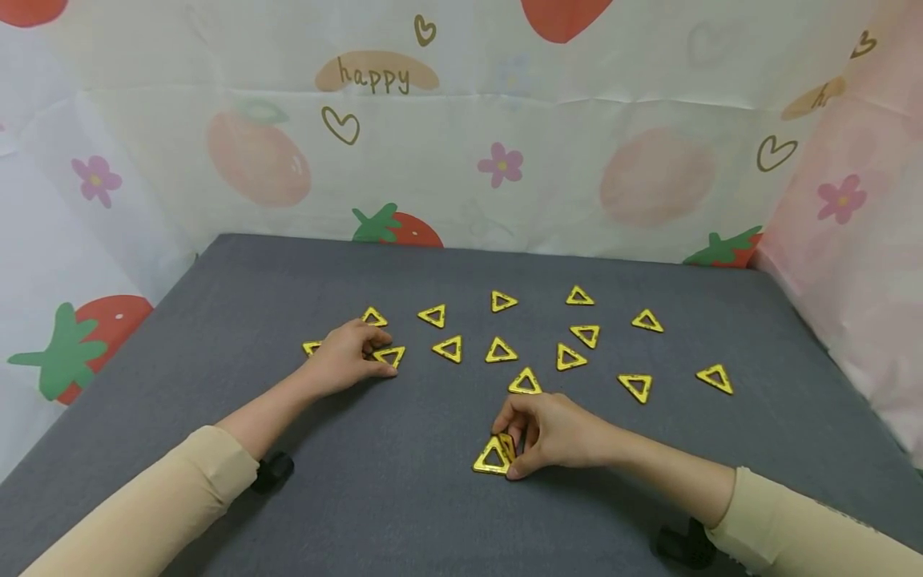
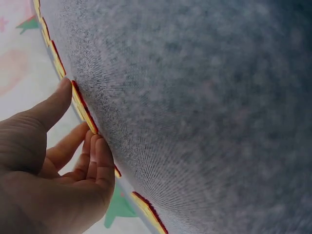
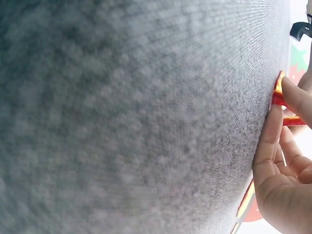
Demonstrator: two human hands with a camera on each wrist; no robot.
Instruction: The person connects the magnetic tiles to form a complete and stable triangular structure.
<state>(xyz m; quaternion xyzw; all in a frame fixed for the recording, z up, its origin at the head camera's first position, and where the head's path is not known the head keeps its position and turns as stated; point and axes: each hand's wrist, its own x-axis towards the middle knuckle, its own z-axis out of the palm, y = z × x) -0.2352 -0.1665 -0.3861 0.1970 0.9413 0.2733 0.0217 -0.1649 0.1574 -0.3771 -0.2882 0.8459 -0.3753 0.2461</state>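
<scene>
Right hand (image 1: pixel 558 437) fingers (image 1: pixel 513 418) pinch a small stack of gold triangles (image 1: pixel 496 455) standing on the table (image 1: pixel 404 497), just left of the fingertips; left hand (image 1: pixel 348 357) fingers rest curled on another triangle (image 1: pixel 389 355), with loose ones beyond

This looks like a makeshift recording booth set up in a home or a small studio, though the view shows too little to tell which. A worktop (image 1: pixel 288 497) covered in plain grey felt-like cloth is walled on three sides by a creased printed sheet (image 1: pixel 577 160) with strawberries, flowers, hearts and the word "happy". Small gold triangle pieces (image 1: pixel 501 351) lie scattered on the cloth, like craft or toy parts.
</scene>
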